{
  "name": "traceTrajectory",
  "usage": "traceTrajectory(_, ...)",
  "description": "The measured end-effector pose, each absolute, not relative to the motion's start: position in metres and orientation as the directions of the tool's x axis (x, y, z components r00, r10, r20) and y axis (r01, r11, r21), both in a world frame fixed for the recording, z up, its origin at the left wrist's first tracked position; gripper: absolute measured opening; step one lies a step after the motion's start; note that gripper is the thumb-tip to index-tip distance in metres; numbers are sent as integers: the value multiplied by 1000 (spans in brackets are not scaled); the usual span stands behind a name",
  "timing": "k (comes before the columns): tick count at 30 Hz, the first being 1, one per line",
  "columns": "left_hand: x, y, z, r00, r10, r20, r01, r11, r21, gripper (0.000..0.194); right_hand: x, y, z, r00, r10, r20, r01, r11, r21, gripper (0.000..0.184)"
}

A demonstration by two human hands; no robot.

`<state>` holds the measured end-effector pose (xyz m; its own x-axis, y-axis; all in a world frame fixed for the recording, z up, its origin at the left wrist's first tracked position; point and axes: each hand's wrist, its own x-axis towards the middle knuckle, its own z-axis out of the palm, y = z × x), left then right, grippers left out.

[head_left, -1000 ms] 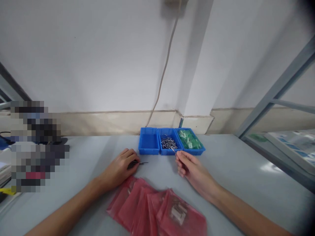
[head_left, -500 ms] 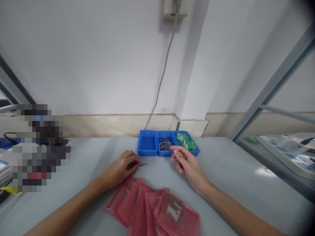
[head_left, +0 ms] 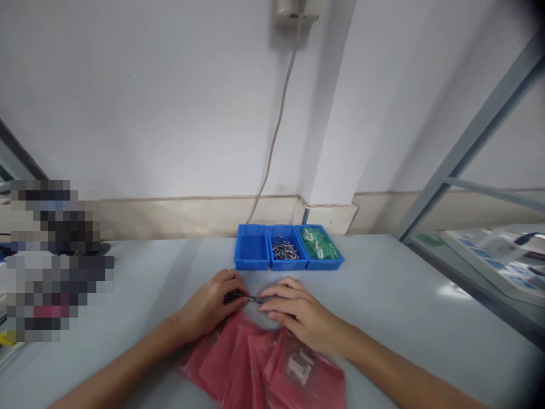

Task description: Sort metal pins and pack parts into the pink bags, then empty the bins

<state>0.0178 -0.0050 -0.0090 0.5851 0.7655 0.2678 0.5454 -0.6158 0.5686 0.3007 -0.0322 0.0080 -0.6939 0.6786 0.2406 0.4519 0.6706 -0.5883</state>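
Note:
My left hand [head_left: 215, 302] is closed around a thin, dark metal pin [head_left: 252, 297] whose tip sticks out to the right. My right hand [head_left: 298, 315] reaches that tip, thumb and fingers drawn together on it; how much metal lies between them is hard to see. Both hands hover low over the grey table, just above a fan of pink plastic bags [head_left: 238, 360]. The rightmost bag shows pale pieces [head_left: 300, 366] inside. Beyond my hands, the middle blue bin [head_left: 289, 265] holds a heap of shiny metal pins [head_left: 285, 250].
An empty-looking blue bin [head_left: 251, 264] stands left of the pins, and one with green packets [head_left: 321, 244] stands right. Behind them a cable [head_left: 279, 122] runs down the white wall. A metal frame [head_left: 460, 156] rises at the right; blurred-out items [head_left: 63, 284] lie at the left.
My right hand has left the middle bin's front edge and come down left to meet the pin's tip at my left hand. The left hand keeps its grip.

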Motion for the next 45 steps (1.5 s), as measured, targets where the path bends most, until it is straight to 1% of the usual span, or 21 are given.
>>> traceTrajectory(4,19,-7,-10,583,761,285,554,-628,547,7,299,-31,7,-698,674,242,449,675,-585,29)
traceTrajectory(8,20,-7,-9,579,758,301,557,-637,533,5,299,-31,3,-672,690,269,476,680,-557,31)
traceTrajectory(15,19,-9,-6,597,743,303,562,-657,502,8,302,-26,-3,-643,684,343,494,714,-497,28)
traceTrajectory(18,19,-9,-5,608,739,289,570,-660,489,11,304,-23,-4,-635,685,357,511,719,-471,24)
traceTrajectory(24,15,-6,-5,639,719,273,577,-683,447,16,306,-23,-5,-554,759,342,555,642,-529,20)
traceTrajectory(26,14,-6,-6,651,706,280,575,-699,425,19,306,-24,-6,-548,765,337,565,636,-526,20)
traceTrajectory(29,15,-6,-6,662,692,288,571,-714,406,22,305,-24,-8,-568,761,314,575,640,-509,12)
traceTrajectory(34,16,-5,-5,663,688,293,575,-720,389,25,304,-26,-4,-563,776,284,590,618,-520,15)
traceTrajectory(39,14,-5,-7,666,688,288,579,-720,383,25,302,-29,-2,-574,774,266,612,622,-489,15)
traceTrajectory(42,13,-5,-7,660,689,300,581,-721,378,23,302,-28,-6,-553,782,288,608,614,-503,17)
traceTrajectory(45,13,-6,-6,657,690,303,587,-720,369,22,304,-25,-10,-501,803,324,594,591,-546,18)
